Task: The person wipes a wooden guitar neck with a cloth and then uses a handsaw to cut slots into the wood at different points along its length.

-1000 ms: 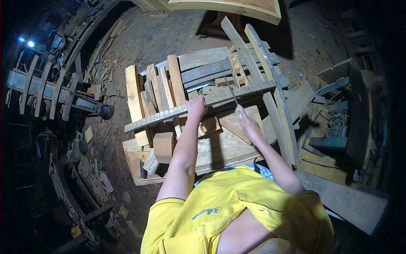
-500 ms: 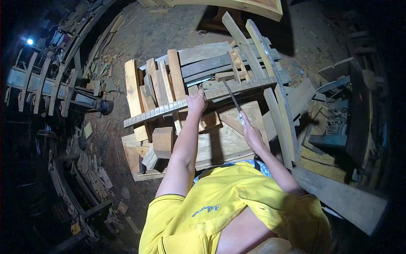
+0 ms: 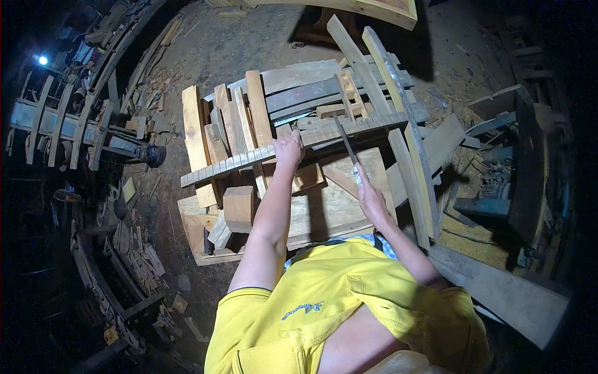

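Note:
A long wooden strip with evenly spaced crosswise lines lies slantwise over several boards. My left hand is closed over its middle, fingers curled around the far edge. My right hand grips the pale handle of a long, narrow-bladed tool, like a slim saw. Its dark blade points away from me and crosses the strip to the right of my left hand. The teeth or edge of the blade are too small to make out.
Upright-laid boards lie under the strip's left half. A wooden block sits on the near panel. Two long beams stretch along the right. Machinery stands farther right, and wood scraps litter the left floor.
The far end of the blade has shifted slightly to the right, while my right hand is nearly in the same place. My left hand and the strip have barely moved.

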The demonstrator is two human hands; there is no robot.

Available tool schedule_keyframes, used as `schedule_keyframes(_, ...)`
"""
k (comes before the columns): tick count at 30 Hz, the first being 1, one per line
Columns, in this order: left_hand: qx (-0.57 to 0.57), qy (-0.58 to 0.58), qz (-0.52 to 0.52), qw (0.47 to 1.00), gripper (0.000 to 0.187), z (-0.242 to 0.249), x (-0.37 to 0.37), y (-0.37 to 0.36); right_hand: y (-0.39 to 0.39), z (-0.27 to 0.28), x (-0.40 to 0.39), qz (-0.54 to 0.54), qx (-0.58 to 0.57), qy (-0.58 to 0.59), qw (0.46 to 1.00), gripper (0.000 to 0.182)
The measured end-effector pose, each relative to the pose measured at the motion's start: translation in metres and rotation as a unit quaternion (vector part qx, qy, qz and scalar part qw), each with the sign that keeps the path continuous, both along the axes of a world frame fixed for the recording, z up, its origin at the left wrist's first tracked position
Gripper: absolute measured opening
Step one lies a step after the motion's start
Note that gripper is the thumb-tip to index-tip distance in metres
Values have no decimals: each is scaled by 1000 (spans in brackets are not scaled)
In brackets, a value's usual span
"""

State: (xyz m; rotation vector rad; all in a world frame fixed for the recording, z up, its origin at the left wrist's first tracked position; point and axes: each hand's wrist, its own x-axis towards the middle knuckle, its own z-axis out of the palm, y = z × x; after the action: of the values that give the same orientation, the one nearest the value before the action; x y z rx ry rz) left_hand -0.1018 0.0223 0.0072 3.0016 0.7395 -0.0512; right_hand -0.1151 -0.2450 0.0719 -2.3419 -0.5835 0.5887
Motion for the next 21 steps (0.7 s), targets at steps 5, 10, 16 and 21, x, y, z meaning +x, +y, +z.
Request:
schedule_keyframes(5, 17, 2, -3, 1000, 19, 1, -1, -1, -1, -3, -2, 11, -2, 2, 1000, 56)
schedule_keyframes(10, 4, 8, 1, 1000, 19, 3, -1, -2, -4, -4, -3, 17, -4, 8, 1000, 57)
schedule_keyframes(16, 25, -26, -10, 999, 17, -5, -2, -1, 7, 4, 7, 23, -17, 24, 999, 57)
schedule_keyframes(21, 46, -6, -19, 999, 17, -6, -3, -1, 42, -15, 44, 28, -17, 9, 999, 55)
